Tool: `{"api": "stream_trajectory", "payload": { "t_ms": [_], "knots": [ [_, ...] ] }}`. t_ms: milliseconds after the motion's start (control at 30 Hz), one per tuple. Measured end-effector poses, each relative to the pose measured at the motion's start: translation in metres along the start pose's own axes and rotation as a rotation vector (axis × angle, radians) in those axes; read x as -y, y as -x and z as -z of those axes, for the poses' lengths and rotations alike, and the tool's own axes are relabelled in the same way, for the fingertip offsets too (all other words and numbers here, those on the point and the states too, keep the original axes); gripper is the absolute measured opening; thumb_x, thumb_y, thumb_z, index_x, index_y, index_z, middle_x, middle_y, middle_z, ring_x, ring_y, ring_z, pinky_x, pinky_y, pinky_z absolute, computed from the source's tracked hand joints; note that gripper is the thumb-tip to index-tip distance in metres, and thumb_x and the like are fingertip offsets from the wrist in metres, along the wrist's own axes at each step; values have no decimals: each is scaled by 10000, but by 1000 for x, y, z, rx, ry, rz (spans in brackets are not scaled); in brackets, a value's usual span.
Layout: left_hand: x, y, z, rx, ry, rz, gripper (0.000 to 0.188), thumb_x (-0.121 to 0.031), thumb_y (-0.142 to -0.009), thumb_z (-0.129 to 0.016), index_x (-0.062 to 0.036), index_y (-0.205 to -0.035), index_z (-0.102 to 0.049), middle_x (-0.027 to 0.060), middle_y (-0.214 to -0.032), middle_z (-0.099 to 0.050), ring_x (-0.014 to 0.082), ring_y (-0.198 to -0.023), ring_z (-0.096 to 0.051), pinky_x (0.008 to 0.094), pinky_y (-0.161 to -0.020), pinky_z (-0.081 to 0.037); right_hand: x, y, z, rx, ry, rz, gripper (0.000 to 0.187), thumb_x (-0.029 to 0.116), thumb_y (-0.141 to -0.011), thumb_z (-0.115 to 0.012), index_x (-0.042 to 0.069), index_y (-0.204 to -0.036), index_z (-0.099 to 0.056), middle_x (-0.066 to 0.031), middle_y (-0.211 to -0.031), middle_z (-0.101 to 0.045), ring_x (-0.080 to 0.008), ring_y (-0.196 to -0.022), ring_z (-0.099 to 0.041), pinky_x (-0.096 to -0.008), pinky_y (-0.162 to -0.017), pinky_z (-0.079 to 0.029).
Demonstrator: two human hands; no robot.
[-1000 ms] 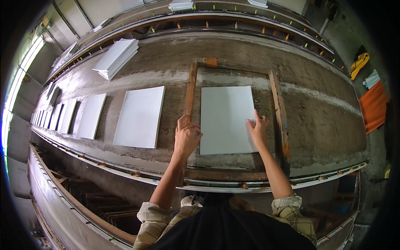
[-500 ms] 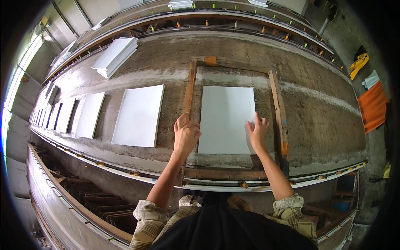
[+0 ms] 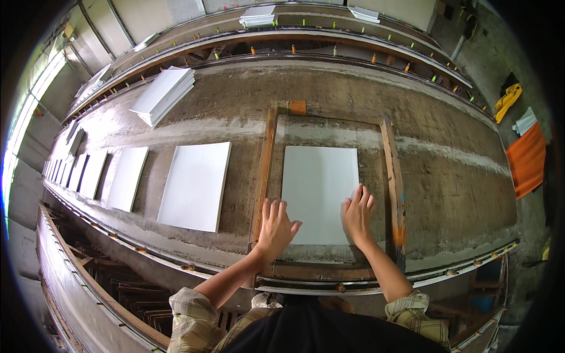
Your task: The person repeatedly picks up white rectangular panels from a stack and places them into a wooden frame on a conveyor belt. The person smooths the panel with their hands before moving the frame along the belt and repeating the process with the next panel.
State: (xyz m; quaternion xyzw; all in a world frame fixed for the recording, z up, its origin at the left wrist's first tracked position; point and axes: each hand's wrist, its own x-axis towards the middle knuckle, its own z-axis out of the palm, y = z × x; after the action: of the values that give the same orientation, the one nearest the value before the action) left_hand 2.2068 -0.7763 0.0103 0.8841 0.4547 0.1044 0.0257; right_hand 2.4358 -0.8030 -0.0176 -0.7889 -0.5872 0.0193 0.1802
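Note:
A white rectangular sheet or thin stack of sheets (image 3: 318, 176) lies flat on the long table, inside the outline of a worn wooden frame (image 3: 269, 159). My left hand (image 3: 274, 232) is over the near part of the frame's left bar, fingers stretched forward and thumb spread toward the white sheet. Slightly bent fingers of my right hand (image 3: 357, 216) rest at the sheet's right edge, inside the frame's right bar. Neither hand shows anything held. Whether mesh spans the frame, I cannot tell.
More white pieces, such as this one (image 3: 196, 185), lie in a row leftward. A white stack (image 3: 163, 97) sits at the far left. The table's near rail (image 3: 339, 287) carries small stops. Orange cloth (image 3: 525, 159) hangs at the right.
The view has tilted, so the table sits lower in the picture. My left hand has slid nearer along the left bar, its curled fingers now spread. My right hand stays by the sheet's edge.

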Motion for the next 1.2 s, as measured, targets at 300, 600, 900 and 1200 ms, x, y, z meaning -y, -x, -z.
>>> {"api": "stream_trajectory", "payload": {
  "t_ms": [300, 600, 900, 1200],
  "knots": [
    [-22, -2, 3, 190, 355, 209, 1115, -458, -708, -704, 199, -1314, -38, 335, -1397, -70, 446, -1294, -221, 440, -1046, -314, 0, -22, 3, 66, 135, 304, 647, 276, -897, -431, -141, -1339, -211, -292, -1422, -191, -370, -1363, -118, -487, -1107, -120],
    [14, -111, -49, 14, 70, 52, 1175, -659, -658, -616, 192, -1317, -146, 376, -1387, -116, 472, -1321, -124, 539, -1064, -177, 13, -92, -22, 56, 15, 474, 648, 284, -877, -452, -91, -1357, -231, -237, -1435, -219, -328, -1351, -199, -445, -1109, -177],
    [24, -164, -62, -103, 119, -85, 702, -432, -814, -563, -111, -1385, -309, 160, -1440, -256, 343, -1357, -166, 611, -1053, -66, 13, -147, -51, -17, 10, 467, 505, 330, -954, -328, 40, -1367, -319, -110, -1407, -350, -234, -1320, -300, -418, -1109, -185],
    [-4, -75, -48, -137, 127, -39, 706, -390, -833, -567, -24, -1373, -296, 256, -1417, -233, 390, -1343, -178, 582, -1058, -109, 2, -73, -33, -41, 64, 303, 679, 488, -936, -295, -22, -1382, -250, -182, -1431, -276, -267, -1351, -223, -412, -1120, -148]
  ]
}}
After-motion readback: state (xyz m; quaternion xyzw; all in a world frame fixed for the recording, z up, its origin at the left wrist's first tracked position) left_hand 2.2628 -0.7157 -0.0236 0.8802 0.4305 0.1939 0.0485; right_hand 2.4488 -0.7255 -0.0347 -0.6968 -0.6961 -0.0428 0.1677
